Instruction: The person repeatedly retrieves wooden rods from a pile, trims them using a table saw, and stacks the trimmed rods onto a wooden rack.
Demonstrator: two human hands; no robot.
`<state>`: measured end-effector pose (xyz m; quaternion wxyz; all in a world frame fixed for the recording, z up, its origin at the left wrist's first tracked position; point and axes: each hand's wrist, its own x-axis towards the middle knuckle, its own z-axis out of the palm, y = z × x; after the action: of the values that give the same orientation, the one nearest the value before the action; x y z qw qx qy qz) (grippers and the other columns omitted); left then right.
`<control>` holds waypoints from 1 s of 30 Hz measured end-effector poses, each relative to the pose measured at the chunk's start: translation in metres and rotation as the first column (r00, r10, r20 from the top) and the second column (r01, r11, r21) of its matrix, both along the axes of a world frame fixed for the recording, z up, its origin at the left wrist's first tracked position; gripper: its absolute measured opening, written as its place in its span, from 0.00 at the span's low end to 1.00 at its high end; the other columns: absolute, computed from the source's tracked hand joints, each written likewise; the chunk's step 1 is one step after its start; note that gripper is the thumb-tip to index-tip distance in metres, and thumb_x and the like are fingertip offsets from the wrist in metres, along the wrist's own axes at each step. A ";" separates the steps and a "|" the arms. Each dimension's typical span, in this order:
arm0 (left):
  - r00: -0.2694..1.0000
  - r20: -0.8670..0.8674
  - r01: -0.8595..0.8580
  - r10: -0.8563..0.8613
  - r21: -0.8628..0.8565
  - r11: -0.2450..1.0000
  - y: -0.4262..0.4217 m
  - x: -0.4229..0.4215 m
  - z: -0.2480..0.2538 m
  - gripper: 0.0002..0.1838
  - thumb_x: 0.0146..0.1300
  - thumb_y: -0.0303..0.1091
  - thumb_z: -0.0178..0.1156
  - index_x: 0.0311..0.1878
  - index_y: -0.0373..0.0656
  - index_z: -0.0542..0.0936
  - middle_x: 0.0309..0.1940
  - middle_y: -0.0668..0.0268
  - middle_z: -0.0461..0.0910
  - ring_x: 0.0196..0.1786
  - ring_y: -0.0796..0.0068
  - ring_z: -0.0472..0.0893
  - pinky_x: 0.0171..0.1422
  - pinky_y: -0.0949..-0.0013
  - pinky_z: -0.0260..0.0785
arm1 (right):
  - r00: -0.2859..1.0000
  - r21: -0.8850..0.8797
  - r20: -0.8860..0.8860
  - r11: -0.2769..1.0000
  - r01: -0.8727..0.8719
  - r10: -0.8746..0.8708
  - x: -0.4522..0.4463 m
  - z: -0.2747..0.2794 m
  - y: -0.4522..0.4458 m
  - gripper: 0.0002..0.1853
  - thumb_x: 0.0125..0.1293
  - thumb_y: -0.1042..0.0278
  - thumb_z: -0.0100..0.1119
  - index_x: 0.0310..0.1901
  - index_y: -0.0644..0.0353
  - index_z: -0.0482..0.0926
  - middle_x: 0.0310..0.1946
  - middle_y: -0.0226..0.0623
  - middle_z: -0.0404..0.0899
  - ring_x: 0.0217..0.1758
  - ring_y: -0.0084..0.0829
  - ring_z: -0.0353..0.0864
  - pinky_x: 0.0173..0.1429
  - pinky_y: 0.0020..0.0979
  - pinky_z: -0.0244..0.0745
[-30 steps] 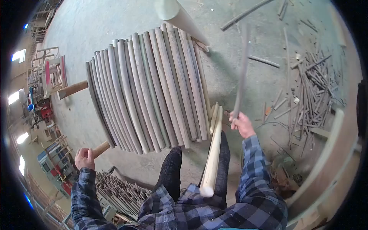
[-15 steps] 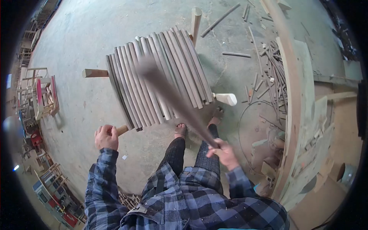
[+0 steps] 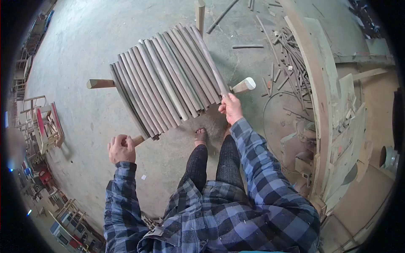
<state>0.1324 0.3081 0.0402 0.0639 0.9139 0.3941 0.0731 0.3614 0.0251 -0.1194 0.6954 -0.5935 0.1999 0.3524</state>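
Rightmost stick runs up and away from the right hand, along the right edge of the row of sticks; near end sits in the grip. Right hand is closed round that end. Left hand is clamped on the near-left leg (pokes out past the row's corner). Near-right leg is just beside the right hand.

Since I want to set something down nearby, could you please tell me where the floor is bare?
Bare floor spreads between the red-edged frame and the left hand, and above-left of the stick row. It is crowded on the right, where loose sticks pile beside the long plank.
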 end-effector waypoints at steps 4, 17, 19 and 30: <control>0.999 0.023 0.041 -0.042 0.021 0.999 -0.002 0.003 0.004 0.02 0.47 0.32 0.59 0.24 0.47 0.76 0.21 0.69 0.73 0.27 0.68 0.72 0.37 0.68 0.65 | 0.975 -0.028 0.078 0.977 0.211 -0.208 0.004 -0.020 -0.001 0.15 0.63 0.72 0.49 0.51 0.64 0.66 0.31 0.32 0.72 0.23 0.23 0.78 0.24 0.21 0.71; 0.995 0.020 0.100 -0.101 0.037 0.994 0.005 -0.008 0.005 0.03 0.46 0.34 0.60 0.23 0.48 0.75 0.22 0.66 0.74 0.29 0.63 0.73 0.37 0.63 0.66 | 0.862 -0.419 0.507 0.882 0.216 0.030 -0.085 -0.088 -0.054 0.29 0.55 0.79 0.50 0.60 0.59 0.58 0.58 0.37 0.62 0.58 0.31 0.65 0.54 0.31 0.66; 0.995 0.016 0.102 -0.102 -0.014 0.995 0.005 -0.009 0.013 0.03 0.46 0.34 0.59 0.23 0.48 0.76 0.23 0.66 0.75 0.31 0.63 0.73 0.38 0.63 0.66 | 0.869 -0.369 0.488 0.921 0.123 0.079 -0.136 -0.116 -0.098 0.21 0.55 0.80 0.48 0.54 0.66 0.65 0.49 0.39 0.71 0.54 0.29 0.69 0.58 0.31 0.65; 0.949 -0.313 -0.045 -0.034 -0.241 0.969 0.005 -0.013 0.042 0.14 0.45 0.44 0.59 0.35 0.49 0.80 0.39 0.63 0.77 0.49 0.62 0.72 0.55 0.64 0.63 | 0.966 -0.454 -0.256 0.878 -0.152 0.035 -0.319 -0.028 -0.262 0.17 0.55 0.72 0.54 0.47 0.61 0.67 0.37 0.39 0.72 0.36 0.35 0.74 0.37 0.33 0.70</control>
<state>0.1192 0.3130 0.0827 0.1126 0.8976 0.4081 -0.1229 0.0429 -0.2368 -0.1470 0.4838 -0.7061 0.3326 0.3958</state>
